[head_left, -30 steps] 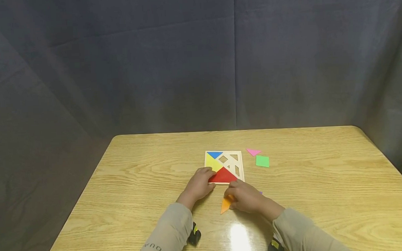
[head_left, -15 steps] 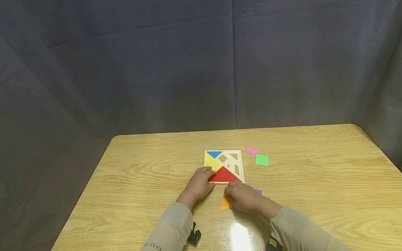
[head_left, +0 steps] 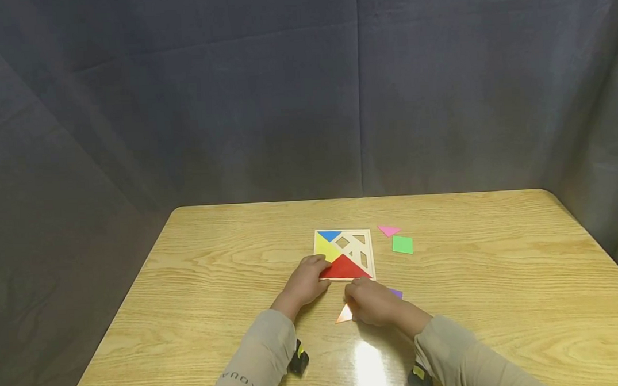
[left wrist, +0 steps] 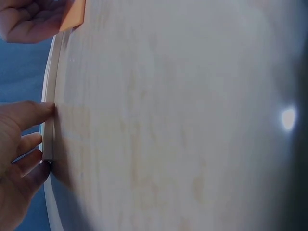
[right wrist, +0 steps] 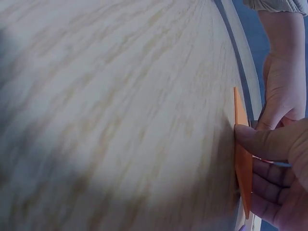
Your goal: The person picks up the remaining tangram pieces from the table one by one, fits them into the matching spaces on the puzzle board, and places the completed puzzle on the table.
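Observation:
The light wooden tangram board lies on the table with a red triangle, a yellow triangle and a blue triangle set in it. Its right part shows bare cut-outs. My left hand grips the board's near left corner, thumb at the front edge and fingers over the top. Just in front of the board, my right hand pinches an orange tangram piece, tilted up, its pointed end sticking out leftward. The hand hides much of that piece in the head view.
A purple piece lies partly hidden behind the right hand. Right of the board are a pink triangle and a green square. The wooden table ends at a dark curtain.
My right hand has shifted slightly, turning the orange piece so that it now catches glare. More of the purple piece shows. The left hand stays on the board.

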`<state>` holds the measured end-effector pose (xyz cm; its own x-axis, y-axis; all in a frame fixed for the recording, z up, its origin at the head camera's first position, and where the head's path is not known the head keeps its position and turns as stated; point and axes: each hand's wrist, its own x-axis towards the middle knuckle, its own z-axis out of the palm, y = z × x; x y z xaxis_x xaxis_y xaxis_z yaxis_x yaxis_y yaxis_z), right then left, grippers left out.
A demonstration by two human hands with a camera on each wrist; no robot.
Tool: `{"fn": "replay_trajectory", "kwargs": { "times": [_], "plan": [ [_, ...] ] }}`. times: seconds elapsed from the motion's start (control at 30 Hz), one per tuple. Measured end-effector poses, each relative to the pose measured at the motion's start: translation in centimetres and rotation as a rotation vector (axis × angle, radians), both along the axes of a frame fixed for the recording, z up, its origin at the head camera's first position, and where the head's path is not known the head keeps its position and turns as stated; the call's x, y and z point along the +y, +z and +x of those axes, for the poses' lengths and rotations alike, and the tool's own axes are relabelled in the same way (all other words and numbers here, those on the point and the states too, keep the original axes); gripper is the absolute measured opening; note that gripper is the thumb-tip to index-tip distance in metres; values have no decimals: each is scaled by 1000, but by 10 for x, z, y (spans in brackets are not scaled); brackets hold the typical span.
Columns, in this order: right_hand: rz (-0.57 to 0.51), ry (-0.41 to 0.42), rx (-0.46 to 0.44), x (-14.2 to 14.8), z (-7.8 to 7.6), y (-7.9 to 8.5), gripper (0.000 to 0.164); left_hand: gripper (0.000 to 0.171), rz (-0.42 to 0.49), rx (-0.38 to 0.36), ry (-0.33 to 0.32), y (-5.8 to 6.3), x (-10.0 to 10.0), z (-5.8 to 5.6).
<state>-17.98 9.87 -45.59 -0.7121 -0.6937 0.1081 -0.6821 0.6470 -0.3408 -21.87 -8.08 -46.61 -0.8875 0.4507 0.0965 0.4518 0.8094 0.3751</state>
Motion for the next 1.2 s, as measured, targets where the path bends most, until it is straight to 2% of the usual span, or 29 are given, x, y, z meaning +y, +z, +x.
{"fn": "replay_trajectory", "kwargs": {
  "times": [0.13, 0.33, 0.47, 0.7, 0.97, 1.2],
  "plan": [
    [-11, 7, -20, 0, -2, 0, 12, 35, -6, 0, -1, 2, 0, -2],
    [-42, 27, -22, 1, -3, -1, 15, 35, -5, 4, -5, 4, -1, -4],
    [-32, 30, -40, 2, -4, 1, 21, 35, -12, -11, -6, 5, -1, -4],
    [-24, 28, -60, 2, -7, 4, 23, 35, -14, -12, 6, 7, 0, -5],
    [-22, 16, -102, 4, -2, 0, 20, 35, 0, -45, 4, -1, 2, 2],
    [-18, 2, -65, 3, -4, 2, 22, 34, -1, -30, 19, 2, 0, 3]
  ]
}}
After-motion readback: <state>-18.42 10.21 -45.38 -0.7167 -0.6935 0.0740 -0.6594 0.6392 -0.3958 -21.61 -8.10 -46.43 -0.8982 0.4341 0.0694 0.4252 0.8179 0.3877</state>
